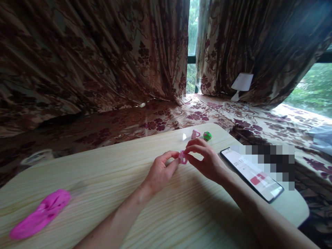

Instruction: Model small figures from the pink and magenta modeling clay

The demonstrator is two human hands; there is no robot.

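Note:
A small pale pink piece [183, 157] with a hole through it, clay-like in look, is held just above the table between both hands. My left hand [162, 169] pinches its left side with thumb and forefinger. From the right, my right hand [204, 159] grips its upper and right side with the fingertips. Just beyond the hands stands a tiny pink cup-like piece [195, 134] with a loop on its right. Beside that sits a small green lump [207, 135] with pink dots. Far to the left lies a long, creased magenta lump [40, 215].
The light wood-grain table [103, 180] has rounded corners. A phone [252, 174] showing a timer lies near its right edge, close to my right forearm. Behind the table are flowered cloth [155, 119], patterned curtains [116, 52] and a small white lamp [242, 82].

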